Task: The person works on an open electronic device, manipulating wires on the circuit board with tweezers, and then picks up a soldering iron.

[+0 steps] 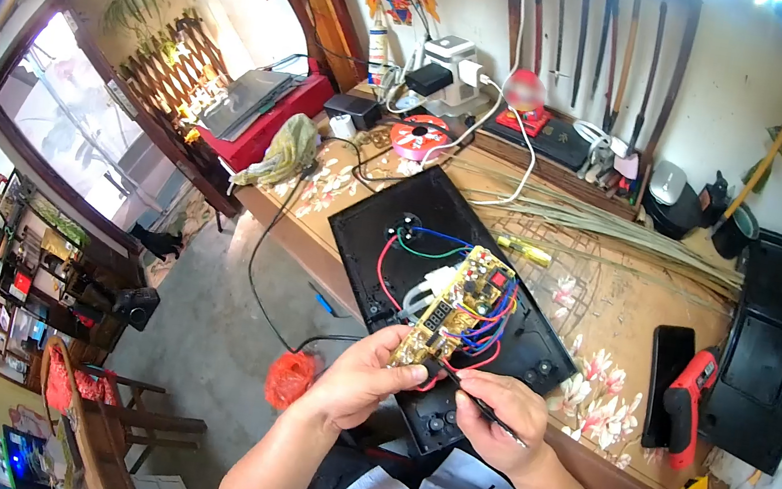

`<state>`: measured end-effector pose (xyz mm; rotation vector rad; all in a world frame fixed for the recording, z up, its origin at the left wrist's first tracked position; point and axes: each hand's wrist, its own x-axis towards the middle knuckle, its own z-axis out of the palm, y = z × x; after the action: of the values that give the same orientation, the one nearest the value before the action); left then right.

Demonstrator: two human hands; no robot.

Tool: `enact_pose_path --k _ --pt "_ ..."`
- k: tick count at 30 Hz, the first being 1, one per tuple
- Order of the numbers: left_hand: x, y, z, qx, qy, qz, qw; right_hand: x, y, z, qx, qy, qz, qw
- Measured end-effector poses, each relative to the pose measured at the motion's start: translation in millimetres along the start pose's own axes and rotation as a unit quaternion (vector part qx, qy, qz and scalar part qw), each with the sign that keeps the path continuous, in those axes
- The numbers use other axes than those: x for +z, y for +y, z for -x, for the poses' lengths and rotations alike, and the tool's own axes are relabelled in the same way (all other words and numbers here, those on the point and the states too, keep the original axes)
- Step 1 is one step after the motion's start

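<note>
Flower-printed brown counter (649, 309) spreads ahead of the left hand (366, 375), which pinches a tilted, rectangular circuit board (443, 311) by its near end; thin coloured wires (478, 339) loop beside it. The right hand (508, 411), fingers curled, grips a slim dark tool (478, 404) angled toward that end. Black plastic panel (539, 338) beneath.
</note>
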<state>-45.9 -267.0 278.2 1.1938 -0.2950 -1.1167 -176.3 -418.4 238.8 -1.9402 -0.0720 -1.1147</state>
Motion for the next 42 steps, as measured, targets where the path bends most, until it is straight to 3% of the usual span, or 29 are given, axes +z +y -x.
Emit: enact_pose_path --k 18,27,33,42 --pt "9 -4 2 0.031 0.033 -0.042 0.998 -1 1 1 -0.022 -0.004 0.027 0.999" --pt "17 -9 5 0.066 0.055 -0.127 0.988 -5 -2 3 -0.02 -0.013 0.034 0.999" --pt "17 -6 3 0.068 0.065 -0.165 0.982 -6 1 -1 -0.076 -0.045 0.066 0.994" --pt "22 -15 2 0.112 0.079 -0.206 0.969 -3 3 5 -0.031 -0.005 0.029 0.999"
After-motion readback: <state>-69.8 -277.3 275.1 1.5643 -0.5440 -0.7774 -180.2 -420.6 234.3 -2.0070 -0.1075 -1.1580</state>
